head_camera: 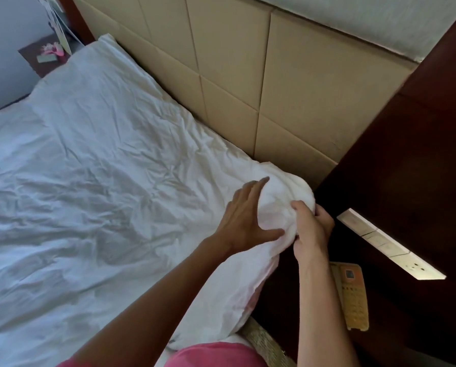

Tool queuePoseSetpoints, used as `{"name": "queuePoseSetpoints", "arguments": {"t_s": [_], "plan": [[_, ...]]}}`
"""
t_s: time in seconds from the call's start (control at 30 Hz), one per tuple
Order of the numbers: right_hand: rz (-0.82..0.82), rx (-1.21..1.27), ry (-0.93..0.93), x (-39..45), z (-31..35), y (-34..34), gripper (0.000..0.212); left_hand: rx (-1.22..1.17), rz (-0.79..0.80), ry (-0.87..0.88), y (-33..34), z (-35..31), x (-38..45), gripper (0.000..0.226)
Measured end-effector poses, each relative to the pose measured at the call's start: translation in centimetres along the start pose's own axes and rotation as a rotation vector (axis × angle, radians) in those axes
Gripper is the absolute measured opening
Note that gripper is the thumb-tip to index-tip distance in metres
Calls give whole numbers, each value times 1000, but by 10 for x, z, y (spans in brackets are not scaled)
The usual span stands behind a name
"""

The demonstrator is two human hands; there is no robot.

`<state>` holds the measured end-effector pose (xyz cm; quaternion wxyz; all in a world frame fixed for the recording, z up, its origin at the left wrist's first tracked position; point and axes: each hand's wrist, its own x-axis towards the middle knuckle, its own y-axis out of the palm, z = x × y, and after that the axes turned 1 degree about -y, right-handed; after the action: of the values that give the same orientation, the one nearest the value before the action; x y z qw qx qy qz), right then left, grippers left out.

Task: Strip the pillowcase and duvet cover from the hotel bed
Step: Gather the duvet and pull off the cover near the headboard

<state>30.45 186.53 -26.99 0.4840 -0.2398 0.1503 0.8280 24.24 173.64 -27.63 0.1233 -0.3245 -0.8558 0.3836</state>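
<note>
A crumpled white duvet cover (94,186) spreads over the bed up to the padded headboard. Its near right corner (280,205) is bunched into a rounded lump by the bedside. My right hand (313,231) is closed on that bunched corner from the right side. My left hand (248,215) lies flat against the left side of the lump, fingers spread and pressing the cloth. I see no separate pillow or pillowcase.
A beige padded headboard (248,70) runs along the far side. Right of the bed stands a dark wooden unit (407,181) with a white switch panel (391,242) and a beige telephone (354,295). At the far left a nightstand (47,56) holds small items.
</note>
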Motion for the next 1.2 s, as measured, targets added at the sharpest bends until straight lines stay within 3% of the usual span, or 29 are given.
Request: {"name": "queuePoseSetpoints", "arguments": {"t_s": [0.07, 0.13, 0.23, 0.33, 0.4, 0.57, 0.7, 0.83, 1.0, 1.07, 1.2], "plan": [[53, -59, -43, -10, 2, 12, 22, -62, 209, -66, 6, -4, 1, 111], [79, -101, -84, -17, 2, 21, 16, -137, 165, -129, 16, -4, -4, 108], [114, -143, -131, -30, -2, 26, 28, -99, -49, -147, 23, -5, -19, 65], [207, -206, -148, -48, -6, 30, 57, -20, -82, -135, 18, -11, -35, 32], [272, -278, -192, -60, -11, 31, 69, -21, -79, -138, 18, -12, -47, 35], [273, -351, -223, -79, -22, 29, 55, -214, -72, -208, 25, -5, -93, 39], [337, -342, -244, -113, -39, 38, 49, -336, -258, -346, 29, 3, -135, 59], [389, -365, -332, -149, -51, 37, 50, -420, -403, -423, 34, 10, -182, 44], [735, -568, -569, -175, -45, 25, 42, -505, -670, -455, 25, -5, -222, 25], [948, -764, -685, -176, -34, 26, 27, -513, -708, -497, 17, -9, -228, 35], [1190, -973, -819, -165, -16, 37, 40, -470, -799, -508, -1, -1, -236, 47]]}}
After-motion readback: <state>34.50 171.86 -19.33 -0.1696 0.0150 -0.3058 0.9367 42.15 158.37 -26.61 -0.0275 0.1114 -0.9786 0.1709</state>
